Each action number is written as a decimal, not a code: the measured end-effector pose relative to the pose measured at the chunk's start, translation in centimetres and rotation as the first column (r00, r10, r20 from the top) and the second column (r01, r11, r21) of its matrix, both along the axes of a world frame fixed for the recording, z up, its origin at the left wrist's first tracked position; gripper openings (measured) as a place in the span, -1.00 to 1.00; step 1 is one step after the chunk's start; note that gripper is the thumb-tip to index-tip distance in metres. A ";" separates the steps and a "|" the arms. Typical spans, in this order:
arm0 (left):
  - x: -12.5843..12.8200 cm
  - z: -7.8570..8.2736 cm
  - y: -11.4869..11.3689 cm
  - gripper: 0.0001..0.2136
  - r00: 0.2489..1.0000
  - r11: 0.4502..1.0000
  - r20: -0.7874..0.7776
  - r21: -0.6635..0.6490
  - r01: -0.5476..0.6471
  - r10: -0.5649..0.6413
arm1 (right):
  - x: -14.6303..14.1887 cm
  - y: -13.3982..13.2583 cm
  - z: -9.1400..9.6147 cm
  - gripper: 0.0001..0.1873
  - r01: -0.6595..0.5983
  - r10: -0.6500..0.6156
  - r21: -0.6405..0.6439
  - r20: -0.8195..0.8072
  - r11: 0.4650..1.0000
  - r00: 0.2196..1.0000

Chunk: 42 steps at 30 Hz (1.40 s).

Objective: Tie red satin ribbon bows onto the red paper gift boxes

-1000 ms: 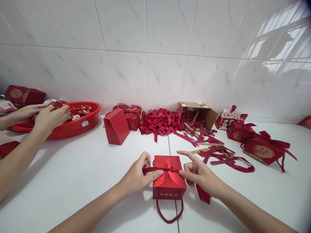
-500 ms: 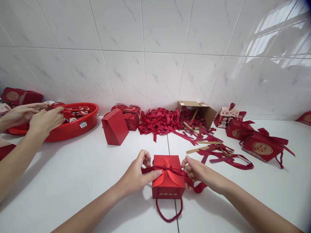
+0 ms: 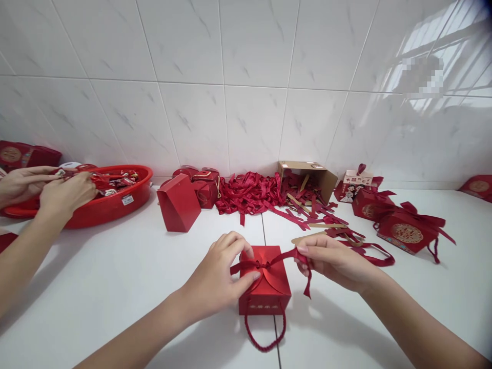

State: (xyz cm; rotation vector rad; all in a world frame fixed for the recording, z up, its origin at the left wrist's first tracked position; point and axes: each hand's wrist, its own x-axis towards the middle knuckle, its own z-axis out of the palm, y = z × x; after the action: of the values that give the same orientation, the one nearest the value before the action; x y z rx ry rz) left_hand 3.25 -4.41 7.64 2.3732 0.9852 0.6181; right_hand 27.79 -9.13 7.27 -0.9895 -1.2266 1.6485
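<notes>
A small red paper gift box [image 3: 265,289] sits on the white tabletop [image 3: 115,287]. The left hand [image 3: 219,277] pinches its red satin ribbon [image 3: 284,255] at the knot, and the right hand [image 3: 334,261] grips the tail. Behind lie a heap of red ribbons [image 3: 249,192], a tipped cardboard carton [image 3: 309,173], and a co-worker's hands [image 3: 63,192] at a red plastic basin [image 3: 126,199].

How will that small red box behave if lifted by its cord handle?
The small red box looks like thin folded card: probably light, easily dented. Its cord handle lies in a limp loop, so the box may swing. The ribbon droops from the right hand: soft.
</notes>
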 end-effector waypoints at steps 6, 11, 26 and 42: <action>2.6 0.5 -0.1 -0.79 0.998 0.988 0.046 0.150 0.040 -0.047 | -1.4 0.1 1.0 -0.87 -0.074 0.077 0.073 -0.038 0.995 0.996; 3.8 0.1 1.0 -0.88 0.991 0.947 0.097 0.317 0.056 -0.091 | -1.5 -0.1 1.2 -0.85 -0.061 0.060 0.101 0.016 0.993 0.998; 1.8 1.6 0.8 -0.76 0.993 0.986 0.106 0.166 0.028 -0.046 | -5.0 0.8 -0.9 -0.72 0.089 -0.233 0.380 0.352 0.921 0.906; -2.7 -2.9 3.2 -0.71 0.978 0.742 0.200 -0.646 0.179 -0.061 | -5.4 -0.1 -1.7 -0.70 0.010 -0.105 0.346 0.255 0.938 0.961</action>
State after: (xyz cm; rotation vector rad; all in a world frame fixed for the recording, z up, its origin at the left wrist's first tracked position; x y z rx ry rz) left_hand 0.59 -1.24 4.69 1.6963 0.7921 0.3258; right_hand 22.38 -9.25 5.59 -1.0387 -1.5873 1.2230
